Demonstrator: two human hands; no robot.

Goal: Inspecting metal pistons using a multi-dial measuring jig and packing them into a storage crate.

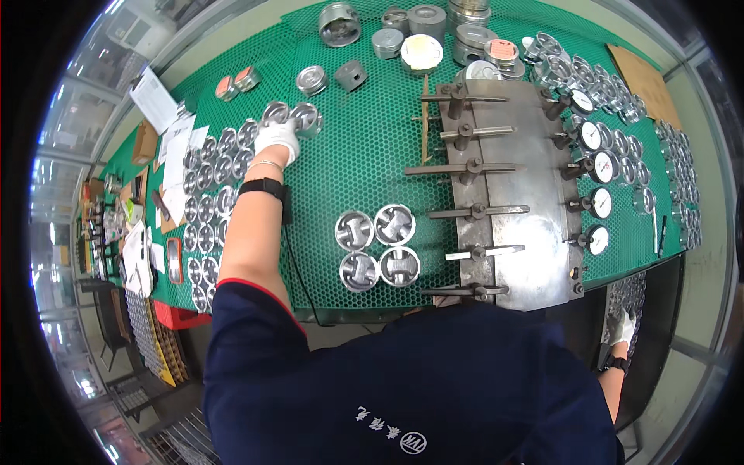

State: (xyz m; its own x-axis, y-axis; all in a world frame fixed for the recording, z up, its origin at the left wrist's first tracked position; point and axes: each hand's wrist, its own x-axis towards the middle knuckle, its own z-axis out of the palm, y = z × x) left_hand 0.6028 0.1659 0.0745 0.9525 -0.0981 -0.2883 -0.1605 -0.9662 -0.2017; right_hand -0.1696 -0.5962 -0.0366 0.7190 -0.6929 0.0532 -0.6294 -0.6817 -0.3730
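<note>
My left hand (279, 142), in a white glove, reaches to the far end of the left-hand group of metal pistons (225, 168). Its fingers close on a piston (275, 113), and another piston (308, 118) stands just right of it. Low at the right, beyond the table's front edge, my gloved right hand (621, 328) is at a dark bin with many pistons (626, 291); its fingers are too small to make out. Between my arms, four-square on the green mat, stand several pistons (377, 246), their hollow undersides up.
A steel fixture (531, 186) with clamp bars and dial gauges (602, 167) fills the table's right middle. Larger pistons (426, 23) stand at the back, more pistons (678, 182) at the right. Papers (177, 147) and an orange-edged phone (174, 260) lie left. A black cable (298, 271) crosses the mat.
</note>
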